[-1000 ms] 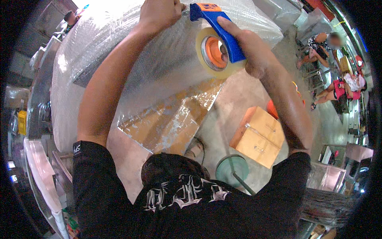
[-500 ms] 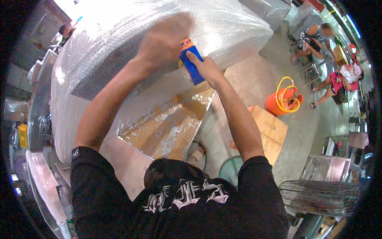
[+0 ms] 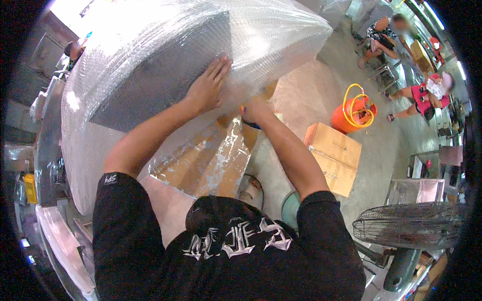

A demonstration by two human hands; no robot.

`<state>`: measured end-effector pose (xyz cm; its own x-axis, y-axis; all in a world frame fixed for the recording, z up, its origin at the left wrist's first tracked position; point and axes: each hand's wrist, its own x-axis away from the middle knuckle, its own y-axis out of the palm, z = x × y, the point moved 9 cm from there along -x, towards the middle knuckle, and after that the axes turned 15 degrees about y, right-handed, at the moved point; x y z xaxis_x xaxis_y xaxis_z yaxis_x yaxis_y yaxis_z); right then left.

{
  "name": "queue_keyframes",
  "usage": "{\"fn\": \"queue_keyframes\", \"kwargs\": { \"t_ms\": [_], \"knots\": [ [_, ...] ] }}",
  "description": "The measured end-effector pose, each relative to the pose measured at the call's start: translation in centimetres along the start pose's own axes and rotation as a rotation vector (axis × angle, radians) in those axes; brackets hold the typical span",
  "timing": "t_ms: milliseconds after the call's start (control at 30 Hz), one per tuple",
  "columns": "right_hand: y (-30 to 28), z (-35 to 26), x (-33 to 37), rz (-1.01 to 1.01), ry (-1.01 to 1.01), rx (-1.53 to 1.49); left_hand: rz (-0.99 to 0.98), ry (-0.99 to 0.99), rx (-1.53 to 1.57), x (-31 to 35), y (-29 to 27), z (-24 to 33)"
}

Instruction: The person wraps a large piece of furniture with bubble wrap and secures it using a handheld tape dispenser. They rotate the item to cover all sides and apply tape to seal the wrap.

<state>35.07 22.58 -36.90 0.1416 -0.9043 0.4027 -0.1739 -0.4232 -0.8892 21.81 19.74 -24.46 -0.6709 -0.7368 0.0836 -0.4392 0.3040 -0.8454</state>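
One flat left hand (image 3: 208, 89), holding nothing, lies with its fingers stretched out against a large bubble-wrapped object (image 3: 165, 70). Just right of it and nearer the body, the right hand (image 3: 259, 111) is curled closed around a blue-and-orange tape dispenser (image 3: 251, 124), which it mostly hides. Below both hands is a brown surface (image 3: 201, 168) with pale patches. Farther right of them, a cardboard box (image 3: 334, 155) sits on the floor (image 3: 381, 150), an orange container (image 3: 343, 120) just beyond it; well past that is a seated person (image 3: 378, 32).

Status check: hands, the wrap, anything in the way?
Left hand open on bubble wrap. Right hand gripping tape dispenser, mostly hidden. Carton and orange cylinder on floor, to the right.
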Motion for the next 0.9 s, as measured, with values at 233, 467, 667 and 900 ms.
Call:
{"fn": "queue_keyframes", "kwargs": {
  "t_ms": [233, 467, 667, 900],
  "knots": [
    [9.6, 4.1, 4.8, -0.255, 0.121, -0.111, 0.047, 0.147, -0.276, -1.2, 8.0, 7.1],
    [16.6, 4.5, 15.5, -0.440, 0.191, -0.632, 0.293, -0.084, 0.536, 2.5, 10.9, 8.4],
    [22.1, 3.1, 18.4, -0.553, 0.154, -0.806, 0.810, -0.544, 0.763, 25.3, -6.4, 8.9],
    [24.9, -0.9, 21.5, -0.176, 0.064, -0.628, 0.846, -1.592, 0.264, 70.9, -6.2, 1.3]
  ]
}}
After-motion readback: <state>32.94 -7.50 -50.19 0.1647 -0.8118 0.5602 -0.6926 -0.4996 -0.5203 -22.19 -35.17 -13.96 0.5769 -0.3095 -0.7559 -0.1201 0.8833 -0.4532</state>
